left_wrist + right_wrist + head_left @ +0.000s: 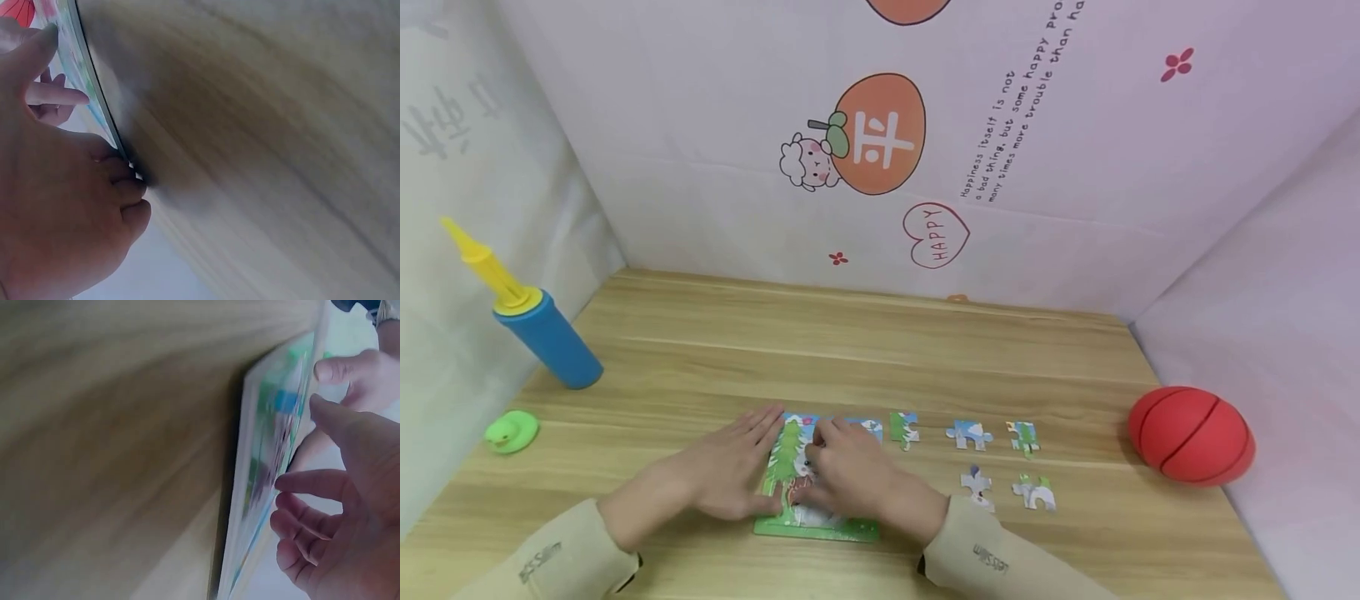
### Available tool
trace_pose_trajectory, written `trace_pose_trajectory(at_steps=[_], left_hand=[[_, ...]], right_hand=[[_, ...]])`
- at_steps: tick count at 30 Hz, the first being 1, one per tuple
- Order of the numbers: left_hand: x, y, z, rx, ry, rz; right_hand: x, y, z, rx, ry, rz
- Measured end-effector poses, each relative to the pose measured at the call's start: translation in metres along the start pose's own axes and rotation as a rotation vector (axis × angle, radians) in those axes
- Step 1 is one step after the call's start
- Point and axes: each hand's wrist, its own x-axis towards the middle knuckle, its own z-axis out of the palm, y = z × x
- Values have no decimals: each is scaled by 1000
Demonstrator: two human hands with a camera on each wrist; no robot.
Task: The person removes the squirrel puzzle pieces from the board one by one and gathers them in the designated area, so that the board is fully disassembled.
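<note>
1. My right hand (853, 471) bends over the framed jigsaw (820, 531), thumb and index finger apart, the other fingers loosely curled; I see nothing pinched in it.
2. My left hand (726, 467) lies with fingers outstretched along the jigsaw's left side, thumb on the picture.
3. The jigsaw lies flat on the counter (760, 350) beneath both hands. I judge it light, stiff card, a little slippery where it shines; I'd hold the frame by opposite edges and keep it level, since tilting could spill fitted pieces.
4. To my right lie five loose jigsaw pieces (970, 434), apart from one another. They look thin and nearly weightless, the knobs easiest to crease; I'd pinch each by its broad body.
</note>
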Motion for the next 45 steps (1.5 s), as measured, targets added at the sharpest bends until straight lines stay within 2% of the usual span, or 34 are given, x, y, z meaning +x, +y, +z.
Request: trace_pose_trajectory(at_steps=[7,18,25,34,40,45], left_hand=[[2,4,2,40,2,-20],[5,6,1,85,5,-30],[4,8,0,84,-2,-35],[3,8,-1,60,1,-42],[4,7,-1,62,-8,-42],[3,7,-2,58,-15,-40]], right_hand=[[2,-11,4,-19,19,42],[5,-15,6,74,81,115],[6,-19,6,57,74,148],[4,-26,2,-16,159,93],[4,-26,-4,59,199,34],[4,-30,-7,143,159,28]])
